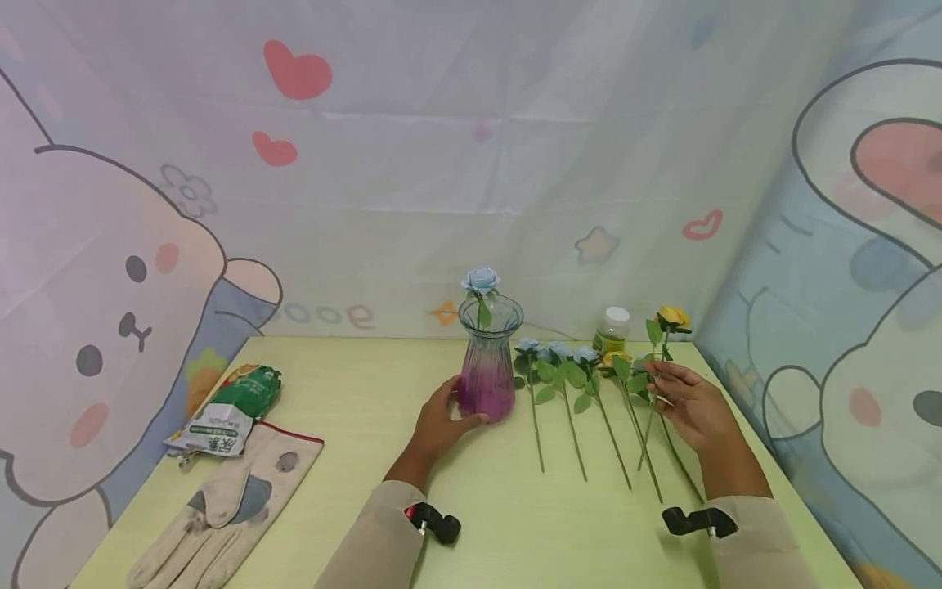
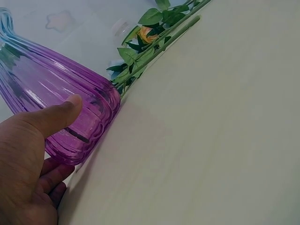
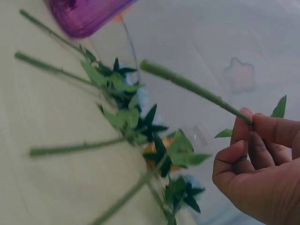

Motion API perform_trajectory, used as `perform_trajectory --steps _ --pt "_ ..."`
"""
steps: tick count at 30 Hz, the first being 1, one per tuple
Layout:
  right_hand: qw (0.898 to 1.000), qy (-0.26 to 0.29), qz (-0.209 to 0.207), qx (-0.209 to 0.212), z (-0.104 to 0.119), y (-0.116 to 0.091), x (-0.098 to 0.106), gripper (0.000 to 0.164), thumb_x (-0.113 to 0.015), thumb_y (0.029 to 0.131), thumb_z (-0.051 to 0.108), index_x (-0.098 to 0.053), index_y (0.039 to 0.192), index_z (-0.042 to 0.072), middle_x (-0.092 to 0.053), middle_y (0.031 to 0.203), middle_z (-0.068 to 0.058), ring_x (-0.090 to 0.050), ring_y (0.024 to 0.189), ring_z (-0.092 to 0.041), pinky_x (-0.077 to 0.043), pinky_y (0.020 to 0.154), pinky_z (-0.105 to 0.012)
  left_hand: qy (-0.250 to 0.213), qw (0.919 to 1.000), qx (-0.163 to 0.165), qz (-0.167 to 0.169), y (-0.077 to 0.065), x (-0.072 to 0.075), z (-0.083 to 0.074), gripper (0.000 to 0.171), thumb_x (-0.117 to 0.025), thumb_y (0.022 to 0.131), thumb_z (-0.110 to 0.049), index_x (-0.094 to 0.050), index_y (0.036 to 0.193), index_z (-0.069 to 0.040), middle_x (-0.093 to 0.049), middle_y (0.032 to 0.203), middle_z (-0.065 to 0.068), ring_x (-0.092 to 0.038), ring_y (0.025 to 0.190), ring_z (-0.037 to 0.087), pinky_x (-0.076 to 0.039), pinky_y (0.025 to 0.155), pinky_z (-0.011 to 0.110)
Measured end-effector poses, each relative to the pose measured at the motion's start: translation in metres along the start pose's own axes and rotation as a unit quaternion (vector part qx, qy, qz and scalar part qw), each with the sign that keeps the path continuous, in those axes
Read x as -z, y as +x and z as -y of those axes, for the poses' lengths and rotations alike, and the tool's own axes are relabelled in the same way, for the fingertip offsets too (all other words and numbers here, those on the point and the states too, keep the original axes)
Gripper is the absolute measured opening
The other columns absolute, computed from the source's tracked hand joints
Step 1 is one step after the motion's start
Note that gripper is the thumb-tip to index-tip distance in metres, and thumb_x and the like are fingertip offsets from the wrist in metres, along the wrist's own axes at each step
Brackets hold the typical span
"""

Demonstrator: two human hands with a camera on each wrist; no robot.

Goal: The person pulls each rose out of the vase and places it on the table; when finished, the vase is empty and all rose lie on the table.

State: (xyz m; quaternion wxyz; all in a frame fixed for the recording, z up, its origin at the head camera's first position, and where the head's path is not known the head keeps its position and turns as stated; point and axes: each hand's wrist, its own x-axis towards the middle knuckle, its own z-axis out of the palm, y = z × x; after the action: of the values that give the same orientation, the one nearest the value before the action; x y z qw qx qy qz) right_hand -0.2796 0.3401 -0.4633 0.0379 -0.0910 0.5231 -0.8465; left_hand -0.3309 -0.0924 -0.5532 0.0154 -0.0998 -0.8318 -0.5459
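A ribbed glass vase (image 1: 488, 380), bluish at the rim and purple at the base, stands upright on the table with one light blue rose (image 1: 482, 281) in it. My left hand (image 1: 439, 424) grips the vase low on its left side, the thumb across the purple glass (image 2: 86, 112). On the right, my right hand (image 1: 693, 405) pinches a yellow rose (image 1: 673, 317) by its green stem, between thumb and fingertips. In the right wrist view the cut stem end (image 3: 150, 68) points toward the vase, apart from it. The held bloom is outside that view.
Between vase and right hand, several blue roses (image 1: 557, 350) and a yellow rose (image 1: 616, 360) lie in a row, stems toward me. Behind them stands a white-capped jar (image 1: 612, 327). At the left lie a green-and-white packet (image 1: 231, 417) and work gloves (image 1: 268, 474). Printed cloth (image 1: 412, 188) hangs behind the table.
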Motion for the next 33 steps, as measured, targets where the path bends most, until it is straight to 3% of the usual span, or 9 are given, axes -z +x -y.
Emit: perform_trajectory --steps 5,11,14,17,21,25,28,30,33 --pt "0.999 -0.05 -0.005 -0.004 0.003 -0.011 0.022 0.04 -0.044 0.115 -0.002 -0.076 0.133 0.016 -0.08 0.128 0.01 -0.073 0.099 -0.009 -0.056 0.082 -0.025 0.002 1.0 -0.002 0.001 0.0 0.0 0.0 0.095 -0.092 0.09 -0.031 -0.042 0.167 -0.01 -0.054 0.166 0.016 -0.046 0.16 0.038 -0.034 0.136 0.056" --pt "0.999 -0.054 0.003 0.002 0.005 -0.02 0.046 0.044 -0.04 0.116 -0.004 -0.077 0.13 0.015 -0.081 0.126 0.009 -0.071 0.095 -0.009 -0.054 0.078 -0.025 0.004 1.0 0.0 0.0 0.0 0.0 -0.001 0.095 -0.093 0.09 -0.031 -0.042 0.167 -0.009 -0.053 0.166 0.016 -0.046 0.16 0.038 -0.034 0.136 0.057" --pt "0.997 -0.069 -0.023 0.0 0.009 -0.024 0.052 0.04 -0.045 0.115 -0.003 -0.078 0.125 0.015 -0.082 0.123 0.01 -0.07 0.092 -0.008 -0.052 0.075 -0.025 0.005 1.0 0.003 0.0 0.001 0.0 -0.002 0.094 -0.092 0.09 -0.032 -0.042 0.167 -0.01 -0.053 0.167 0.016 -0.045 0.161 0.038 -0.033 0.136 0.057" --pt "0.991 -0.118 -0.061 -0.013 0.013 -0.027 0.055 0.029 -0.054 0.114 0.003 -0.078 0.121 0.017 -0.082 0.119 0.014 -0.069 0.09 -0.006 -0.052 0.074 -0.024 0.007 1.0 0.001 0.0 0.001 -0.001 -0.001 0.094 -0.092 0.09 -0.032 -0.042 0.167 -0.01 -0.053 0.167 0.016 -0.045 0.16 0.038 -0.034 0.136 0.057" --pt "0.967 -0.224 -0.113 -0.039 0.017 -0.03 0.061 0.019 -0.061 0.113 0.013 -0.076 0.123 0.018 -0.08 0.115 0.023 -0.067 0.091 -0.004 -0.052 0.075 -0.025 0.011 0.9999 -0.002 -0.001 0.002 -0.001 0.0 0.094 -0.092 0.09 -0.032 -0.043 0.167 -0.009 -0.054 0.166 0.016 -0.046 0.16 0.038 -0.035 0.136 0.056" --pt "0.923 -0.351 -0.143 -0.07 0.016 -0.033 0.067 0.024 -0.057 0.115 0.02 -0.073 0.133 0.016 -0.075 0.113 0.034 -0.066 0.098 -0.002 -0.054 0.083 -0.026 0.011 0.9999 -0.006 -0.002 0.001 0.0 0.0 0.094 -0.092 0.09 -0.031 -0.043 0.166 -0.008 -0.055 0.165 0.018 -0.047 0.159 0.039 -0.035 0.135 0.056" --pt "0.889 -0.423 -0.153 -0.085 0.014 -0.035 0.07 0.03 -0.054 0.116 0.021 -0.07 0.139 0.011 -0.072 0.114 0.034 -0.065 0.101 0.002 -0.056 0.086 -0.028 0.012 0.9999 -0.008 -0.002 -0.001 0.0 0.0 0.094 -0.092 0.09 -0.031 -0.043 0.166 -0.007 -0.055 0.165 0.018 -0.047 0.159 0.039 -0.035 0.135 0.057" --pt "0.876 -0.445 -0.163 -0.086 0.012 -0.035 0.07 0.032 -0.054 0.116 0.019 -0.068 0.141 0.005 -0.074 0.114 0.029 -0.065 0.099 0.004 -0.058 0.085 -0.029 0.012 0.9999 -0.008 -0.002 -0.001 0.0 0.0 0.094 -0.092 0.089 -0.03 -0.043 0.166 -0.007 -0.055 0.164 0.019 -0.047 0.158 0.04 -0.036 0.135 0.057" --pt "0.867 -0.461 -0.172 -0.078 0.008 -0.036 0.07 0.034 -0.053 0.115 0.012 -0.064 0.143 -0.003 -0.076 0.115 0.024 -0.066 0.096 0.006 -0.06 0.081 -0.029 0.013 0.9999 -0.006 -0.001 0.0 0.0 -0.001 0.094 -0.093 0.089 -0.03 -0.043 0.166 -0.007 -0.055 0.165 0.018 -0.047 0.159 0.039 -0.036 0.134 0.057"
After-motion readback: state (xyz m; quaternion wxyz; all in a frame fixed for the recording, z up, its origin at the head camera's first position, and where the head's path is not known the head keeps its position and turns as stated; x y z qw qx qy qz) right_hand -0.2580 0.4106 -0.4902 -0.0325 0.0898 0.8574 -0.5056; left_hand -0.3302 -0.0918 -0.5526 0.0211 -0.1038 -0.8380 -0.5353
